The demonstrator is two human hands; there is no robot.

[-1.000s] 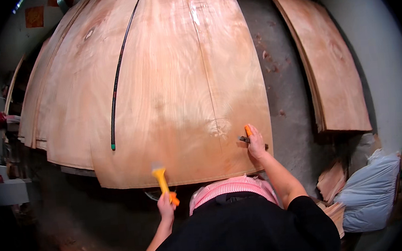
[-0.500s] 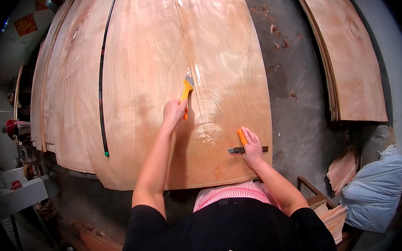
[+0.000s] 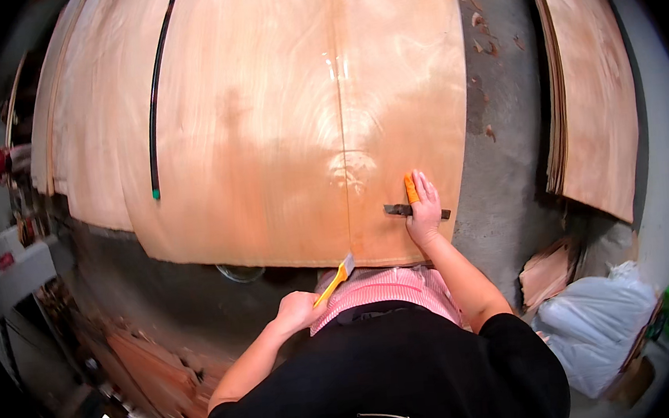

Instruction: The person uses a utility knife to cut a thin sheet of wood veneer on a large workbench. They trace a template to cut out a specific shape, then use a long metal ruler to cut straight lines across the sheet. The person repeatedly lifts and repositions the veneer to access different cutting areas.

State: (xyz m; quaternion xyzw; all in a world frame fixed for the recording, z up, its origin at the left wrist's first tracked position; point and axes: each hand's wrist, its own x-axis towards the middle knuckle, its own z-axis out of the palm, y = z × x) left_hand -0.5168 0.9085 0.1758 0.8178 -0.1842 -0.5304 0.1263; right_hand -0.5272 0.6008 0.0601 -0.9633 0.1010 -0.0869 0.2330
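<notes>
A large sheet of thin wood veneer (image 3: 281, 127) lies flat in front of me on a stack, with a seam running down its middle. My left hand (image 3: 295, 310) holds a small brush with a yellow handle (image 3: 334, 278) just below the sheet's near edge. My right hand (image 3: 424, 206) rests flat on the sheet's near right corner, an orange cover on one finger. It presses on a dark flat blade (image 3: 417, 211) that lies across the sheet.
A thin black rod with a green tip (image 3: 156, 121) lies along the veneer's left part. More veneer sheets (image 3: 589, 95) are stacked at the right across a grey concrete floor strip (image 3: 496, 118). A white sack (image 3: 595, 322) and wood scraps sit at lower right.
My left hand drew the brush back from the middle of the sheet down to its near edge. My right hand stayed on the blade.
</notes>
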